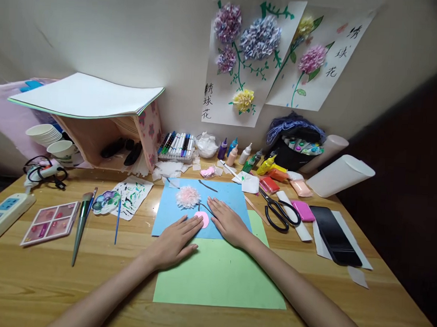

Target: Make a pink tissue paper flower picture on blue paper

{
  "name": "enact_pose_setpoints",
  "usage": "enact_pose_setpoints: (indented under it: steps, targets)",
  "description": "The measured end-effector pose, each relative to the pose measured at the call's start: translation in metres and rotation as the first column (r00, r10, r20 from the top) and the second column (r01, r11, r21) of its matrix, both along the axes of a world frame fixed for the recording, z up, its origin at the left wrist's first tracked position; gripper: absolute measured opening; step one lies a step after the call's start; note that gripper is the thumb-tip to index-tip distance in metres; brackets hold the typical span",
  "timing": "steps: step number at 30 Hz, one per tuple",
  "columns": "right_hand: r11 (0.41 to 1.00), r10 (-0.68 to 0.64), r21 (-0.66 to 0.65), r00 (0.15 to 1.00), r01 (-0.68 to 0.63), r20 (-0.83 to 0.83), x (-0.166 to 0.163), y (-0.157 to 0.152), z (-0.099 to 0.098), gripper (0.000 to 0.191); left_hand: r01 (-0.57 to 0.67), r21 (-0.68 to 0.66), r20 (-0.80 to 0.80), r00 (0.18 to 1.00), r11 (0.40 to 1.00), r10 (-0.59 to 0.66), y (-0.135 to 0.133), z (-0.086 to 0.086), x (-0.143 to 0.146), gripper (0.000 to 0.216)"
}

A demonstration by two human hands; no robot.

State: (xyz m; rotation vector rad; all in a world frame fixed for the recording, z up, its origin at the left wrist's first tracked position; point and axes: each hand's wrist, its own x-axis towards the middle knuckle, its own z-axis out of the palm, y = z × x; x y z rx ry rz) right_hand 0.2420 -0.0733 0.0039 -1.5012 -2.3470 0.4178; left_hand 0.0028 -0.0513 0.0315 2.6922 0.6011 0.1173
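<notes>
My left hand (pixel 176 240) lies flat with fingers stretched out, partly on the blue paper sheet (pixel 231 196) and partly on the green paper sheet (pixel 220 276). Its fingertips touch a small pink disc (pixel 203 217) on the blue sheet. My right hand (pixel 228 221) also rests flat and open on the blue sheet, just right of the disc. A fluffy pale pink paper flower (pixel 188 196) with a dark stem sits on the blue sheet just beyond both hands.
Black scissors (pixel 280 211), pink clay pieces (pixel 303 210) and a dark phone (pixel 335 234) lie to the right. Paint bottles (pixel 241 155), a marker box (pixel 177 145) and rolled paper (pixel 338 175) stand at the back. Brushes (pixel 81 222), a palette (pixel 51 221) and a power strip (pixel 1 218) lie left.
</notes>
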Motion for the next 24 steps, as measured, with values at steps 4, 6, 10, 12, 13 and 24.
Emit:
enact_pose_setpoints:
  steps: [4,6,10,12,13,24]
  targets:
    - [1.000,-0.005,-0.004,1.000,0.005,0.003,0.000,-0.001,0.000,0.052,-0.001,0.028,0.059,0.998,1.000,-0.001,-0.004,0.005,-0.002,0.058]
    - [1.000,-0.007,-0.004,1.000,0.007,0.002,0.000,-0.001,-0.001,0.051,-0.082,0.031,0.134,0.988,0.996,0.078,-0.005,0.005,-0.004,0.053]
    - [1.000,-0.009,-0.002,1.000,0.009,-0.011,0.000,-0.002,-0.002,0.050,-0.605,-0.115,0.350,0.718,0.788,0.602,0.002,-0.002,-0.015,0.034]
    - [1.000,-0.010,-0.018,1.000,0.010,-0.015,0.001,-0.003,-0.001,0.050,-0.756,-0.294,0.346,0.486,0.585,0.803,0.012,-0.007,-0.024,0.032]
    - [1.000,-0.012,-0.028,1.000,0.012,-0.017,0.001,-0.003,-0.001,0.050,-0.769,-0.395,0.316,0.400,0.502,0.860,0.017,-0.010,-0.028,0.033]
    - [0.996,-0.061,-0.070,0.986,0.050,-0.157,0.004,-0.007,-0.001,0.046,-0.629,-0.648,0.188,0.414,0.429,0.891,0.036,-0.028,-0.054,0.053]
